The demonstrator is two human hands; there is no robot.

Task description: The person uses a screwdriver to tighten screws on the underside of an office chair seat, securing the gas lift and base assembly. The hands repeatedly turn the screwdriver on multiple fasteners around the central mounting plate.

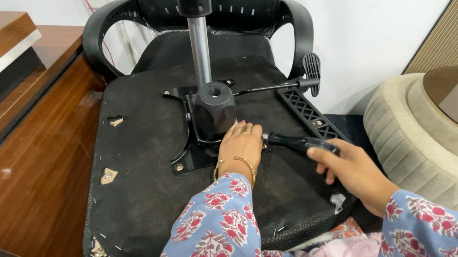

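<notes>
The office chair [161, 154] lay upside down w/ its metal plate [202, 136] up. L hand [242, 143] pressed flat on the plate, fingers open. R hand [353, 169] was wrapped tight on a black screwdriver [296, 141], tip at the plate's edge. Looked like the screw-turning step; next needs the tip kept straight in the screw.

Upturned office chair [154, 197] on, seemingly, wooden floor [38, 176]

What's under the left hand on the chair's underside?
The left hand rests on the black metal plate, beside the cylinder socket. The screwdriver in the right hand points under its fingers; the tip and any screw there are covered.
</notes>
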